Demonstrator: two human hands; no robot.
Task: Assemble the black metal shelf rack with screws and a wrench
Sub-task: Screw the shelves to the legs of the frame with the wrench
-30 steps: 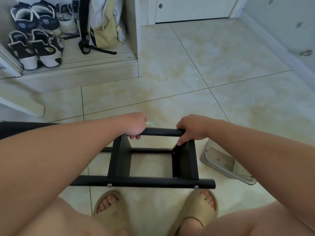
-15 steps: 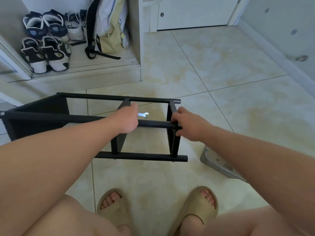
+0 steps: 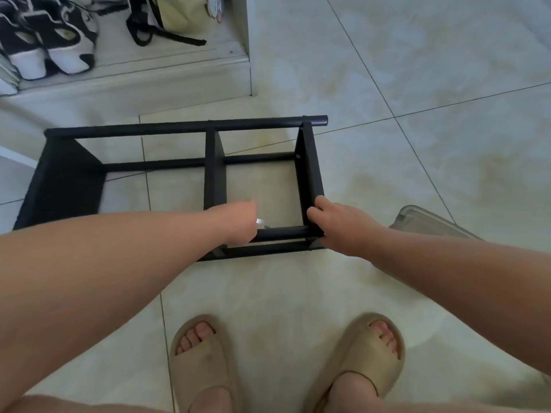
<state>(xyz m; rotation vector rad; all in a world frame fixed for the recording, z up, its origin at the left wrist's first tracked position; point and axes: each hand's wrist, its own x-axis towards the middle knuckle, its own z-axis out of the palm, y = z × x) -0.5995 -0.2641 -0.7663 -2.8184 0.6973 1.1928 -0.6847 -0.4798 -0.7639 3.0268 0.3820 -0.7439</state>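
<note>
The black metal rack (image 3: 185, 126) stands on the tiled floor in front of my feet, its tubes running left to right, with a black end panel (image 3: 65, 174) at the left. My left hand (image 3: 238, 225) grips the near top tube beside the middle upright. The silver end of a wrench (image 3: 261, 223) pokes out by its fingers. My right hand (image 3: 337, 228) grips the near right corner, where the tube meets the right upright. A screw head (image 3: 298, 156) shows on that upright.
A clear plastic box (image 3: 423, 225) sits on the floor just right of the rack. Behind, a low cabinet shelf (image 3: 179, 70) holds sneakers (image 3: 59, 46) and a hanging bag (image 3: 179, 13). My feet in tan slippers (image 3: 205, 359) stand close below the rack.
The rack has been turned and set down farther from me, its far tube now well away from my feet. Both hands kept their hold on the near tube throughout.
</note>
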